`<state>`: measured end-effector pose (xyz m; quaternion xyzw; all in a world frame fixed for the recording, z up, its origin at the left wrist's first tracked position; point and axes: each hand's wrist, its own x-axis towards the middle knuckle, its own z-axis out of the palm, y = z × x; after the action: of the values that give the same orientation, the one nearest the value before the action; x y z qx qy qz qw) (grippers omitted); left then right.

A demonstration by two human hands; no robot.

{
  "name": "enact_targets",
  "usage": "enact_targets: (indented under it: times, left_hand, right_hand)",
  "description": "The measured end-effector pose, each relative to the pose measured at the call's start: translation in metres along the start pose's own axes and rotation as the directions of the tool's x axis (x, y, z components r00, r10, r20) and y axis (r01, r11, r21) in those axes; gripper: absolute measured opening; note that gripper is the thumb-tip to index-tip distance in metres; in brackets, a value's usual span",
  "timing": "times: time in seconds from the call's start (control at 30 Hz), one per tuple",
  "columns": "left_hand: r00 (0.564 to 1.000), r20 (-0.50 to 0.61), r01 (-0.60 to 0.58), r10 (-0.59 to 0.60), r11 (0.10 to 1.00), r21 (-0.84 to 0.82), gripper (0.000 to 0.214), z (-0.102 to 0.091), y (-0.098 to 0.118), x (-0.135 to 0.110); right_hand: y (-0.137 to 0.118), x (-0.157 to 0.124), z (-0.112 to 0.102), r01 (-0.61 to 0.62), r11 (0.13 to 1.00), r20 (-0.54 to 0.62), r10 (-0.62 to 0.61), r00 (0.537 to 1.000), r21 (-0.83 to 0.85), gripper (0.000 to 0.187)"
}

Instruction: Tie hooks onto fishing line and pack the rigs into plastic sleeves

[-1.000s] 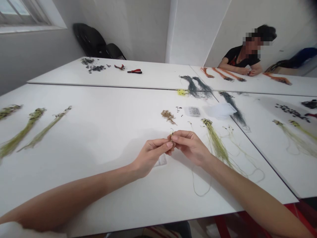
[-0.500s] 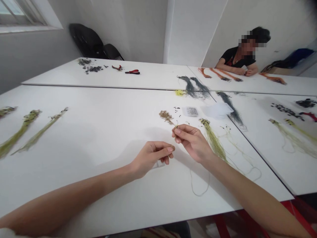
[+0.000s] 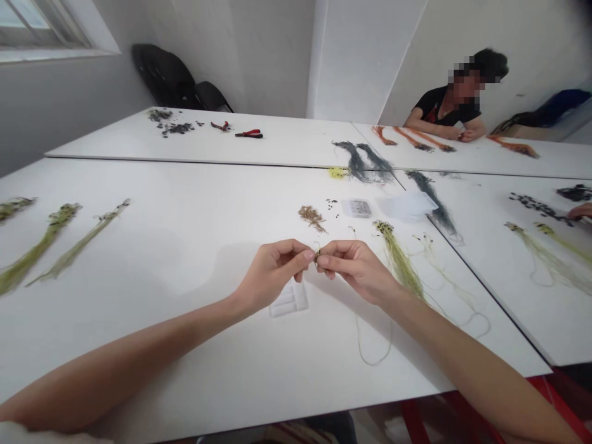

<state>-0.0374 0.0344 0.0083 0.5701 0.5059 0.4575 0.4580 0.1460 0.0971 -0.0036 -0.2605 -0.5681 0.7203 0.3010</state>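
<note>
My left hand and my right hand meet fingertip to fingertip above the white table. Both pinch a tiny fishing hook with a bit of yellow-green on it; the fingers cover most of it. A thin pale line loops on the table below my right hand. Just beyond the fingers lies a pile of small tan pieces, with a few black bits beside it. A bundle of yellow-green lines with dark hooks lies right of my right hand.
Below my left hand sits a clear compartment box. Another small clear box stands farther back. More yellow-green bundles lie at left, grey bundles and red-handled pliers at the back. A person sits across the table.
My left hand has moved up and my right hand slightly down and left, so their fingertips now meet at the hook. The compartment box shows more. Another person's hand has appeared at the right edge.
</note>
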Motion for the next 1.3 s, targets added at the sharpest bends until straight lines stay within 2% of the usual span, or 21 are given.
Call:
enact_targets:
  times: [0.17,0.3,0.43,0.53,0.7,0.87,1.03,1.13,1.3]
  left_hand:
    - [1.000,0.002,-0.020,0.020,0.999,0.044,0.022,0.002,-0.003,-0.002]
    - [1.000,-0.008,-0.015,0.016,0.999,0.041,0.024,0.001,-0.005,-0.001]
    - [0.996,-0.084,0.004,-0.009,0.998,-0.059,0.027,-0.003,-0.008,0.003]
    - [0.995,-0.094,0.008,-0.020,0.991,-0.130,0.025,-0.005,-0.012,0.004]
    - [0.999,-0.031,0.035,-0.040,0.987,-0.155,0.021,-0.002,-0.017,0.002]
    - [0.991,0.132,0.049,-0.023,0.978,-0.201,0.022,0.002,-0.013,0.000]
    - [0.991,0.134,0.033,-0.003,0.974,-0.225,0.023,0.004,-0.012,0.000]
    - [0.988,0.154,0.015,0.006,0.990,-0.138,0.022,0.004,-0.011,0.000]
    - [0.992,0.126,-0.038,0.017,0.985,0.167,0.022,0.005,-0.012,-0.001]
  right_hand:
    - [0.002,0.000,0.001,0.011,0.995,0.010,-0.010,1.000,-0.104,0.015]
    - [0.003,-0.001,0.002,0.030,0.992,0.011,-0.029,1.000,-0.120,0.013]
    - [0.003,-0.001,0.003,0.036,0.995,-0.007,-0.037,0.999,-0.090,0.015]
    - [0.002,0.000,0.003,0.032,0.997,-0.009,-0.033,0.999,-0.075,0.016]
    - [0.003,0.001,0.001,0.017,0.999,-0.027,-0.018,0.999,-0.040,0.016]
    - [0.006,0.003,0.001,0.021,1.000,-0.078,-0.021,0.997,0.003,0.016]
    - [0.007,0.003,0.001,0.036,0.999,-0.091,-0.035,0.995,0.009,0.015]
    - [0.008,0.003,0.002,0.057,0.998,-0.108,-0.057,0.993,-0.004,0.013]
    - [0.009,0.002,0.004,0.126,0.992,-0.154,-0.128,0.980,-0.024,0.010]
